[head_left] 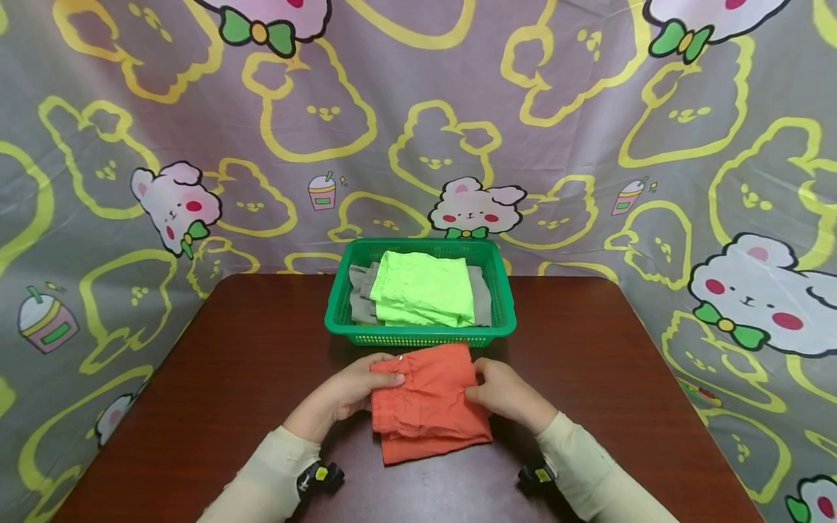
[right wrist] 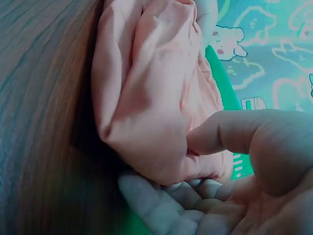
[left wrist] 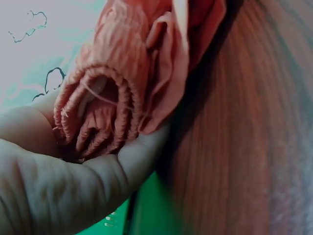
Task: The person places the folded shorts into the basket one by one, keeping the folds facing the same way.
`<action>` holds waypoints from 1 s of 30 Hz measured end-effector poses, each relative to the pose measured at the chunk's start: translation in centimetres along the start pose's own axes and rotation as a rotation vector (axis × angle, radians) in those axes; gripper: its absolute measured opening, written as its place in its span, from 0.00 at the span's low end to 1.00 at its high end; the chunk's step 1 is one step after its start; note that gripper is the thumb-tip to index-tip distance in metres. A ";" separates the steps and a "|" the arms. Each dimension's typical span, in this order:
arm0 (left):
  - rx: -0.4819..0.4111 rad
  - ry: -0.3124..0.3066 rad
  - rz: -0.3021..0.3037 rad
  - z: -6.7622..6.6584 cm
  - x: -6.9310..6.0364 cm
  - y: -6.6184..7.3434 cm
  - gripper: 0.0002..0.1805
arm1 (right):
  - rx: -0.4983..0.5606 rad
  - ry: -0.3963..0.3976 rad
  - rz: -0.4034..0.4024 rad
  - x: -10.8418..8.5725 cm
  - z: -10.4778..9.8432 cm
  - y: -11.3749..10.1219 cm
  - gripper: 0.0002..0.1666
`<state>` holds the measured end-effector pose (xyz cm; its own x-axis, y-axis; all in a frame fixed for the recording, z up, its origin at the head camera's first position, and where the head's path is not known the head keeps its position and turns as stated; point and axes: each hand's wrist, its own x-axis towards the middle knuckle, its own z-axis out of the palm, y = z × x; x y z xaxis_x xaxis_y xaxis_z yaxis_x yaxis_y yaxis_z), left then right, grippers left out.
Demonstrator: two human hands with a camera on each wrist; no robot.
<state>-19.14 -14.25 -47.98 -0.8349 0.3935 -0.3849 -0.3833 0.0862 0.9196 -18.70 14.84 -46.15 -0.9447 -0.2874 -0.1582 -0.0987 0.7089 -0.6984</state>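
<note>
An orange pair of folded shorts (head_left: 431,399) is held above the table in front of the basket, its elastic waistband toward the left. My left hand (head_left: 353,385) grips the waistband side, thumb on top and fingers beneath. In the left wrist view the gathered waistband (left wrist: 102,98) shows its folded layers between thumb and fingers. On the opposite side, my right hand (head_left: 510,392) pinches the folded edge. The right wrist view shows the right thumb (right wrist: 220,132) pressing the cloth from above, with the fingers curled under it.
A green plastic basket (head_left: 418,335) stands at the back of the brown table (head_left: 261,349). Inside it lie folded neon-yellow shorts (head_left: 425,290) on top of grey cloth (head_left: 482,294). A patterned curtain (head_left: 418,145) hangs behind and along both sides.
</note>
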 end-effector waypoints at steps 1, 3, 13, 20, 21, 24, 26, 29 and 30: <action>-0.007 0.005 0.001 0.0 0.1 -0.1 0.24 | 0.029 0.001 0.001 0.0 0.0 0.0 0.11; -0.020 0.010 0.002 -0.1 0.2 -0.1 0.24 | 0.072 -0.006 0.009 0.1 0.0 0.1 0.11; -0.078 -0.055 0.010 -0.4 0.2 -0.2 0.17 | 0.443 -0.229 0.073 0.0 -0.3 0.5 0.18; -0.064 -0.209 0.023 -1.0 -0.2 0.2 0.24 | 0.549 -0.286 0.065 0.2 -1.1 0.7 0.16; -0.058 -0.225 0.021 -1.1 -0.3 0.3 0.27 | 0.551 -0.286 0.066 0.2 -1.2 0.7 0.16; -0.038 -0.244 0.013 -1.3 -0.8 0.6 0.34 | 0.551 -0.294 0.066 0.2 -1.5 0.6 0.17; -0.031 -0.249 0.012 -1.4 -1.1 0.9 0.37 | 0.544 -0.301 0.066 0.1 -1.7 0.5 0.17; -0.030 -0.229 0.020 -1.5 -1.3 1.3 0.39 | 0.538 -0.310 0.059 -0.1 -2.1 0.3 0.17; -0.031 -0.220 0.022 -1.5 -1.4 1.4 0.39 | 0.539 -0.313 0.053 -0.1 -2.2 0.3 0.17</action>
<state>-19.11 -16.08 -46.29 -0.7382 0.5852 -0.3356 -0.3809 0.0491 0.9233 -19.29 16.47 -44.81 -0.7993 -0.4937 -0.3426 0.1947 0.3266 -0.9249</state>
